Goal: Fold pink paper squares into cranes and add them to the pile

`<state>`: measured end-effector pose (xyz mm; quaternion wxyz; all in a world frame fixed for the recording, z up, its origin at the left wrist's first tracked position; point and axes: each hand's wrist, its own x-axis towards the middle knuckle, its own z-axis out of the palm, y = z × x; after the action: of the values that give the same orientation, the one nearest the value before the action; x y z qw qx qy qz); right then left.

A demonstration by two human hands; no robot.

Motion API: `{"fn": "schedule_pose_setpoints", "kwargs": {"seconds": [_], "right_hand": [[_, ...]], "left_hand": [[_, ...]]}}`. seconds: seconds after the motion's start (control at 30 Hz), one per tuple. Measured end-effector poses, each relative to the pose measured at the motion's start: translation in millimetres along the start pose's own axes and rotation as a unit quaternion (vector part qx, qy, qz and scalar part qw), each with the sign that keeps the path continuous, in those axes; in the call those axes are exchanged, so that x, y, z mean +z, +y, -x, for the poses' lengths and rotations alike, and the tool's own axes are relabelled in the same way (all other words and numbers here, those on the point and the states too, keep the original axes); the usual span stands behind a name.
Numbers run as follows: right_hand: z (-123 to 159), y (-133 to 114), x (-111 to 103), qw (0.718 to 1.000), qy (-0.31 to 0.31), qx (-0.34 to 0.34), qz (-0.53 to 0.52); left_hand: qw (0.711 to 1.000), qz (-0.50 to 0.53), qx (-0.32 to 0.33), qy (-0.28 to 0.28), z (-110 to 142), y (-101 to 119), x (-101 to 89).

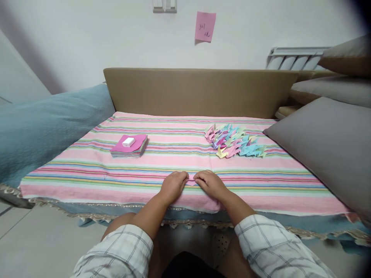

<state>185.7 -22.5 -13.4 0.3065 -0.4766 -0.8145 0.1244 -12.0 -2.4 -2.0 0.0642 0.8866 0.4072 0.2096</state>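
Note:
A small piece of pink paper [191, 182] lies on the striped cloth in front of me, partly covered by my fingers. My left hand [174, 186] pinches its left side, fingers closed. From the other side, my right hand [211, 183] grips the right edge with bent fingers. The paper looks folded, though the fingers hide most of its shape. Beyond my right hand lies a heap of folded paper cranes [232, 141] in pink, blue, yellow, green and purple. To the left sits a stack of coloured paper sheets [129, 148], topped by a small white box-like object [128, 142].
The striped cloth [87, 162] covers a sofa seat with a brown backrest [197, 92]. Grey cushions [324, 143] pile up at the right, and a blue-covered armrest [58, 123] bounds the left. A pink sticky note [205, 27] hangs on the wall.

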Motion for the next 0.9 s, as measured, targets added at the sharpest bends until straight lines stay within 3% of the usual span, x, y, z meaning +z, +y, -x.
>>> {"fn": "schedule_pose_setpoints", "kwargs": {"seconds": [0.27, 0.7, 0.9], "right_hand": [[3, 4, 3, 0.999, 0.004, -0.046, -0.015], [3, 2, 6, 0.996, -0.008, -0.063, 0.055], [1, -7, 5, 1.000, 0.007, -0.006, 0.028]], "left_hand": [[0.995, 0.037, 0.094, 0.015, -1, -7, 4.2], [0.996, 0.049, 0.077, 0.008, -3, -4, 3.3], [0.996, 0.037, 0.075, 0.010, -4, -2, 3.1]]}}
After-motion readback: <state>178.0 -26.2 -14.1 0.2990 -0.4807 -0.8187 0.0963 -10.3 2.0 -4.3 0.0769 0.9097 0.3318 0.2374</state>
